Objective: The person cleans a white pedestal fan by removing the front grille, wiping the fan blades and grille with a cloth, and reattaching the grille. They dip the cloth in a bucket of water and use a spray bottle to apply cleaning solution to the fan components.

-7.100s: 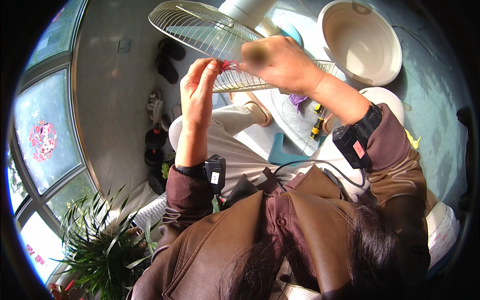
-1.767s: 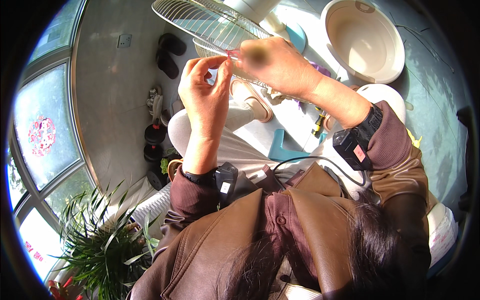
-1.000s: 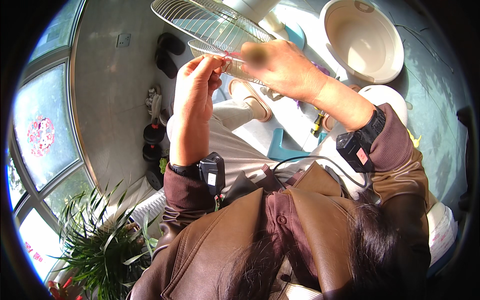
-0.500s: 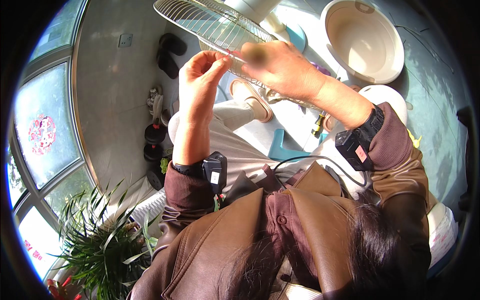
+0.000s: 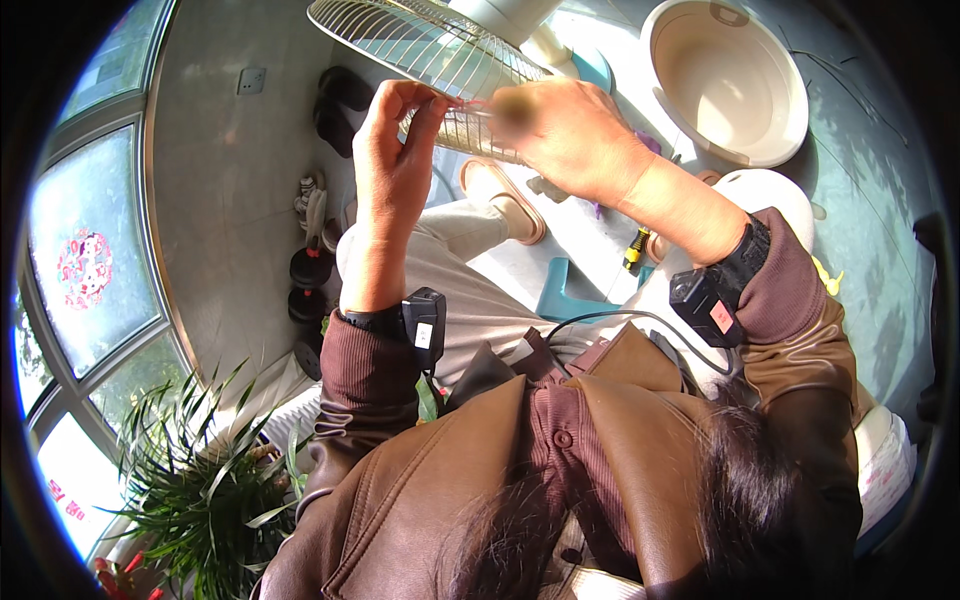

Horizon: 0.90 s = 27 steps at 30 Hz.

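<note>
- The left hand (image 5: 398, 140) is raised in front of the person, its thumb and forefinger pinched together on the near end of a thin red string (image 5: 470, 103).
- The right hand (image 5: 575, 135) is curled on the other side, at the string's far end; a blurred patch covers part of it, so I cannot tell whether its fingers grip anything.
- The red string lies in the short gap between the two hands, in front of a pale wire grille (image 5: 470, 130).
- Above the hands, a wide wire fan guard (image 5: 425, 45) tilts down toward the right, next to a white cylindrical body (image 5: 505, 15); a round teal base (image 5: 592, 70) shows behind the right hand.
- A beige basin (image 5: 690, 65) stands on the grey floor (image 5: 855, 150), to the right and well apart from the hands.
- Below the right hand lies a yellow-and-black handle (image 5: 634, 252), with an angular teal piece (image 5: 565, 292) nearer the person's lap.
- Each wrist bears a strapped black box, the left one (image 5: 424, 325) and the right one (image 5: 705, 305).
- Dark slippers (image 5: 335, 115) lie by the wall, and a leafy plant (image 5: 215, 490) fills the lower left near the window (image 5: 95, 230).
</note>
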### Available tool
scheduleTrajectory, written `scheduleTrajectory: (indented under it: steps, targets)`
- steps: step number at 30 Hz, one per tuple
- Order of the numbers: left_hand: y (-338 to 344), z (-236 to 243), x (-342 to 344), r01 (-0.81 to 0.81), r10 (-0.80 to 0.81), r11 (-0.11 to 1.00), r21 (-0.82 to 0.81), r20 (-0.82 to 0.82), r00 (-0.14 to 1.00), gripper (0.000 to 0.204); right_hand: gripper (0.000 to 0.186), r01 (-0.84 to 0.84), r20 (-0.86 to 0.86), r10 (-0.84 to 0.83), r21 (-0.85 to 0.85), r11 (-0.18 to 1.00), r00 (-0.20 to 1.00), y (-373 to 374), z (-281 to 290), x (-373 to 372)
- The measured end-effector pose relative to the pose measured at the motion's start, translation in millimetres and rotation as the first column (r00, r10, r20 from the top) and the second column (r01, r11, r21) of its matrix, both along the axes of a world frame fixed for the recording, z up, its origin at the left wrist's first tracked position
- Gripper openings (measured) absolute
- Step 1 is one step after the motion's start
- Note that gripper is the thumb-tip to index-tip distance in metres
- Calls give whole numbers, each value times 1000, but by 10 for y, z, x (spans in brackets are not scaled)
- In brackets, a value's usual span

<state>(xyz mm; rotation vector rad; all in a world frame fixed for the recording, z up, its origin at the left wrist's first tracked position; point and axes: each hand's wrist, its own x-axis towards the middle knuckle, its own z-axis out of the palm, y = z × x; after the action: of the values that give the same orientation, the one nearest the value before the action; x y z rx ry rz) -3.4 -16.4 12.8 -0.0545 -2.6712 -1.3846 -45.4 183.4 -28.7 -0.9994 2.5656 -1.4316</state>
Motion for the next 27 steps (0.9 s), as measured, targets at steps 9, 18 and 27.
scheduleTrajectory:
  steps: [9,18,27]
  targets:
    - [-56,-142,-68,-28,16,994,102,118,993,21,22,108,-265,-84,79,991,961,-22,-16,8]
    - [52,-157,13,-75,-6,936,344,230,973,28,31,113,-235,-89,92,989,968,-85,-39,-38]
    - [203,-132,-8,-209,104,899,384,277,955,25,33,162,-221,-144,67,984,965,-65,37,36]
